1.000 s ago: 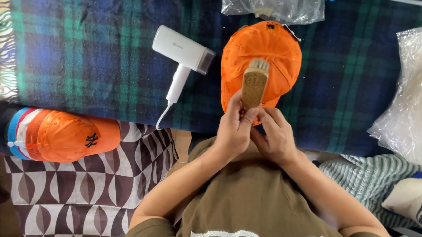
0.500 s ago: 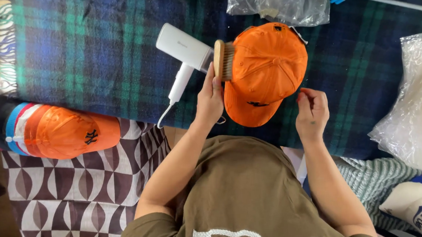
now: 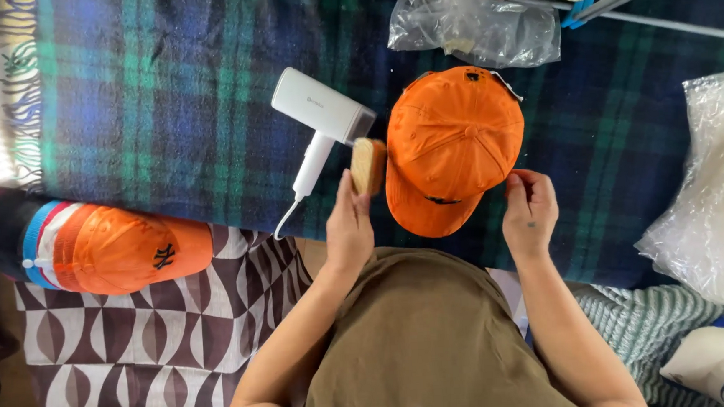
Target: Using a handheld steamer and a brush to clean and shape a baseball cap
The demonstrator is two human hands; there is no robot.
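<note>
Brushing: we are gripping a wooden brush (image 3: 368, 164) in our left hand (image 3: 348, 229) beside the orange cap (image 3: 452, 146), right hand (image 3: 530, 210) pinching its edge; next likely needs bristles meeting fabric.

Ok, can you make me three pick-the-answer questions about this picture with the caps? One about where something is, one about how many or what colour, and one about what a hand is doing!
1. Where is the white hair dryer?
A. To the left of the orange cap on the blanket
B. On top of the cap
C. On the patterned cloth

2. How many orange caps can you see?
A. One
B. Two
C. Four

3. What is the left hand doing?
A. Resting flat and empty
B. Holding a brush
C. Holding the hair dryer

Answers:
1. A: the dryer lies on the plaid blanket, left of the orange cap.
2. B: one cap lies on the blanket, a second orange cap sits at the left on a striped stand.
3. B: its fingers grip a wooden brush beside the cap, while the right hand pinches the cap's edge.
</note>
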